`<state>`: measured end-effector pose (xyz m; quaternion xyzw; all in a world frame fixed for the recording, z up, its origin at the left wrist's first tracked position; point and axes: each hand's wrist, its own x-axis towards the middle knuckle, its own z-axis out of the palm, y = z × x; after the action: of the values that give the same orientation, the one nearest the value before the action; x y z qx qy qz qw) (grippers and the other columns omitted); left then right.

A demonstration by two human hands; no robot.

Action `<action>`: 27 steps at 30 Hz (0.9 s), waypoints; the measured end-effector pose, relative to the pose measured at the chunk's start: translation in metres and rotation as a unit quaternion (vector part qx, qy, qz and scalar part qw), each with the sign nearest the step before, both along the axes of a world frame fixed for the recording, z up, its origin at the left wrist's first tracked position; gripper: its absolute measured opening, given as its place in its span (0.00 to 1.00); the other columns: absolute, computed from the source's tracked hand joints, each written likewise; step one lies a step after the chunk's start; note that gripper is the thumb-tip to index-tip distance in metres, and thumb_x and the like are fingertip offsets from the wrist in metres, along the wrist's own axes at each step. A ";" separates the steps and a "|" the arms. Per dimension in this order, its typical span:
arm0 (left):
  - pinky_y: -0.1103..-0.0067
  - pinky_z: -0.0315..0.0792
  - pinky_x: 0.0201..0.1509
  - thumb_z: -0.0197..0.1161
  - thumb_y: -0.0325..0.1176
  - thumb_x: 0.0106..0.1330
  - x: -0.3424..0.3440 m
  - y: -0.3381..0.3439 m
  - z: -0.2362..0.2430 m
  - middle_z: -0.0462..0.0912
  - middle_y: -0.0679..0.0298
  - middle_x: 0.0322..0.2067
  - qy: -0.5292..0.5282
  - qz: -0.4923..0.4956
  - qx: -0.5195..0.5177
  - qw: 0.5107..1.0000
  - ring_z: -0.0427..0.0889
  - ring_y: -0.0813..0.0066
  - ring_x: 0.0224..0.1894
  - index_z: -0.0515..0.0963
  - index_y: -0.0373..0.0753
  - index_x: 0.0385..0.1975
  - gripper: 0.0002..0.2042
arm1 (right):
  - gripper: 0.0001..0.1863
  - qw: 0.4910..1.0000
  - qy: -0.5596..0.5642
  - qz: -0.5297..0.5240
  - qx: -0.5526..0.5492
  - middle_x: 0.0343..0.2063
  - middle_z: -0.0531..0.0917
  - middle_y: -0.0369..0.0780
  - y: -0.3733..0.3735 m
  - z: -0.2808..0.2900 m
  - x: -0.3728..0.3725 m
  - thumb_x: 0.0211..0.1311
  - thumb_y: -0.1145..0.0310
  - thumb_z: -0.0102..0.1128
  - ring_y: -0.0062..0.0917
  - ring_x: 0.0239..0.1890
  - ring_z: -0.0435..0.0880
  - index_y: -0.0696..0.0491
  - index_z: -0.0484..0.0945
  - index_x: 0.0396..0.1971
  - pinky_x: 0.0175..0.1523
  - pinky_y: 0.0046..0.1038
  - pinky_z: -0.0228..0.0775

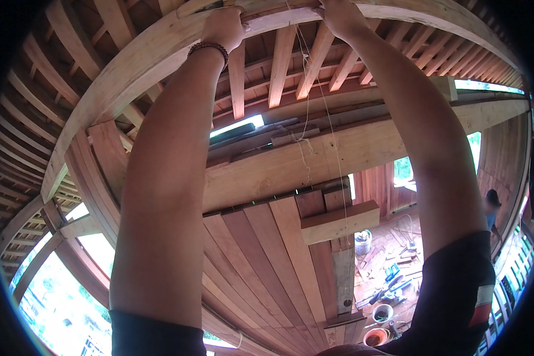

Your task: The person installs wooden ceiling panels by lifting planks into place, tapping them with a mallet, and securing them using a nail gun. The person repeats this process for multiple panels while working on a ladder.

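Both my arms reach up to a long pale wooden beam (273,19) that bows across the top of the view. My left hand (224,27), with a dark beaded bracelet (209,52) at the wrist, is closed on the beam. Farther right along the same beam my right hand (342,21) is closed on it too; its fingertips are partly cut off by the upper edge. Between the hands a thin string (305,77) hangs down, with a knot partway along it.
Rafters (283,65) slope overhead. Below runs a thick horizontal beam (279,165) with stacked boards behind it. A short timber block (340,222) lies on the plank surface (261,255). Down right are buckets (376,337), power tools (391,291) and wood scraps; a person (491,207) stands at far right.
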<state>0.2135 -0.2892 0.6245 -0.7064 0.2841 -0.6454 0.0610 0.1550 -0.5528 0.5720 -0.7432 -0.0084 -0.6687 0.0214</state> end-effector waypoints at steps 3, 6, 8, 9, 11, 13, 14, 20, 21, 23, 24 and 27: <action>0.62 0.78 0.55 0.69 0.45 0.63 -0.002 -0.001 0.000 0.88 0.52 0.43 0.005 0.006 -0.010 1.000 0.86 0.53 0.49 0.82 0.41 0.52 0.21 | 0.19 1.000 -0.014 0.009 -0.007 0.34 0.86 0.57 0.000 0.000 0.000 0.73 0.57 0.56 0.54 0.42 0.86 0.57 0.74 0.50 0.49 0.52 0.78; 0.62 0.78 0.55 0.69 0.45 0.63 0.001 0.000 -0.001 0.88 0.52 0.43 -0.006 0.001 -0.011 1.000 0.86 0.53 0.49 0.82 0.42 0.51 0.20 | 0.18 1.000 -0.011 0.004 -0.006 0.34 0.86 0.56 0.001 0.000 -0.002 0.72 0.57 0.56 0.54 0.42 0.86 0.57 0.75 0.50 0.49 0.52 0.78; 0.62 0.78 0.54 0.69 0.45 0.63 0.001 -0.001 0.000 0.88 0.52 0.42 -0.007 0.006 -0.002 1.000 0.86 0.53 0.48 0.82 0.42 0.51 0.20 | 0.18 1.000 -0.010 0.001 -0.007 0.34 0.86 0.56 -0.001 0.001 -0.001 0.72 0.57 0.56 0.54 0.42 0.86 0.56 0.75 0.50 0.49 0.52 0.78; 0.62 0.78 0.54 0.69 0.45 0.63 0.001 -0.001 0.000 0.88 0.52 0.42 -0.004 0.004 -0.004 1.000 0.86 0.53 0.48 0.82 0.43 0.52 0.20 | 0.17 1.000 -0.013 0.002 -0.012 0.34 0.86 0.56 -0.002 0.002 0.000 0.72 0.58 0.56 0.54 0.42 0.86 0.56 0.75 0.49 0.49 0.52 0.78; 0.62 0.78 0.54 0.69 0.45 0.63 0.004 -0.001 0.002 0.88 0.52 0.43 0.001 0.002 -0.006 1.000 0.86 0.53 0.48 0.82 0.43 0.52 0.20 | 0.17 1.000 -0.014 0.011 -0.007 0.35 0.86 0.56 -0.001 0.001 -0.002 0.72 0.57 0.57 0.54 0.42 0.86 0.56 0.76 0.49 0.49 0.51 0.78; 0.63 0.78 0.54 0.69 0.45 0.63 0.011 0.002 0.004 0.88 0.53 0.43 -0.025 0.003 -0.006 1.000 0.86 0.54 0.48 0.83 0.44 0.52 0.20 | 0.17 1.000 -0.008 0.026 0.009 0.35 0.86 0.56 0.002 -0.003 -0.005 0.72 0.56 0.57 0.54 0.42 0.86 0.55 0.76 0.49 0.49 0.51 0.78; 0.63 0.79 0.54 0.70 0.45 0.63 0.014 0.004 0.006 0.88 0.53 0.43 -0.038 0.005 -0.007 0.999 0.86 0.54 0.48 0.83 0.44 0.52 0.20 | 0.18 1.000 -0.009 0.020 -0.003 0.35 0.85 0.56 0.000 0.001 -0.003 0.73 0.56 0.56 0.53 0.42 0.86 0.55 0.76 0.49 0.50 0.51 0.78; 0.63 0.79 0.54 0.70 0.46 0.62 0.012 0.002 0.008 0.88 0.52 0.42 -0.024 0.023 -0.007 0.999 0.86 0.53 0.48 0.83 0.43 0.52 0.21 | 0.22 1.000 -0.011 0.022 -0.004 0.39 0.85 0.58 0.001 0.002 -0.003 0.74 0.55 0.54 0.54 0.46 0.85 0.55 0.75 0.58 0.53 0.51 0.77; 0.63 0.79 0.54 0.70 0.45 0.62 0.011 0.001 0.007 0.88 0.52 0.42 -0.018 0.021 -0.011 1.000 0.86 0.53 0.48 0.83 0.43 0.52 0.21 | 0.23 0.999 -0.030 0.037 0.003 0.40 0.85 0.58 0.002 -0.002 0.001 0.74 0.55 0.53 0.54 0.46 0.85 0.55 0.74 0.60 0.54 0.50 0.77; 0.63 0.78 0.54 0.70 0.45 0.62 -0.001 -0.005 -0.003 0.88 0.53 0.42 -0.004 0.014 -0.019 1.000 0.86 0.53 0.48 0.83 0.42 0.51 0.20 | 0.25 0.998 -0.040 0.044 0.011 0.42 0.85 0.59 -0.001 -0.004 0.004 0.75 0.55 0.52 0.54 0.47 0.84 0.54 0.71 0.64 0.55 0.50 0.77; 0.63 0.78 0.54 0.70 0.45 0.62 -0.001 -0.005 -0.003 0.88 0.53 0.41 -0.008 0.005 -0.026 1.000 0.86 0.53 0.48 0.83 0.42 0.51 0.20 | 0.26 0.999 -0.031 0.039 0.013 0.43 0.85 0.59 -0.002 -0.002 0.004 0.75 0.56 0.51 0.54 0.47 0.84 0.54 0.70 0.66 0.55 0.50 0.77; 0.63 0.79 0.54 0.70 0.44 0.62 0.004 -0.002 -0.003 0.88 0.54 0.41 -0.013 -0.009 -0.038 0.999 0.86 0.54 0.48 0.83 0.42 0.50 0.19 | 0.27 0.999 -0.036 0.040 -0.007 0.43 0.84 0.59 -0.008 0.003 0.012 0.76 0.57 0.49 0.54 0.48 0.84 0.55 0.68 0.67 0.55 0.50 0.77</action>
<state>0.2174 -0.2911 0.6215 -0.6974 0.2651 -0.6651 0.0317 0.1666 -0.5611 0.5750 -0.7180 -0.0434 -0.6934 0.0420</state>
